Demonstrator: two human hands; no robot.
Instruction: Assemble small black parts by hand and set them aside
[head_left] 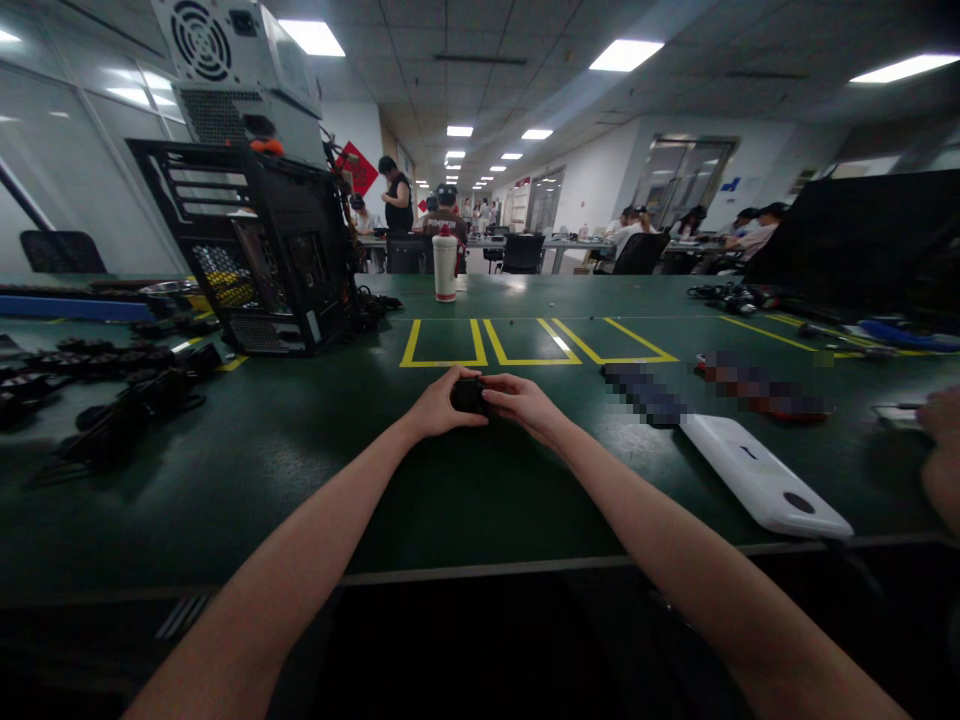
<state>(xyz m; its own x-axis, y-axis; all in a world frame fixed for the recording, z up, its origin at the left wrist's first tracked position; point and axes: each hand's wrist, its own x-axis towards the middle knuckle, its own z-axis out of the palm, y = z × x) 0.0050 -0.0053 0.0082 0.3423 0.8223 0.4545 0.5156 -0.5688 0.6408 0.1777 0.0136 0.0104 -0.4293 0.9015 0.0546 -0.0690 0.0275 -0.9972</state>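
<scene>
Between my two hands is a small dark, blocky object (pixel 466 395), just above or on the green table (pixel 480 500); its kind is too dark to make out. My left hand (pixel 439 404) wraps round its left side, thumb below and fingers over the top. From the right, the fingertips of my right hand (pixel 521 402) press against it. Yellow tape outlines (pixel 529 362) lie on the table just beyond my hands.
A black computer case (pixel 281 250) with a power supply (pixel 232 60) on top stands left. Dark cabled parts (pixel 135 400) lie nearer. A white cup (pixel 445 268) stands ahead. A white device (pixel 757 470) and blurred-out items lie right, near another person's hand (pixel 941 450).
</scene>
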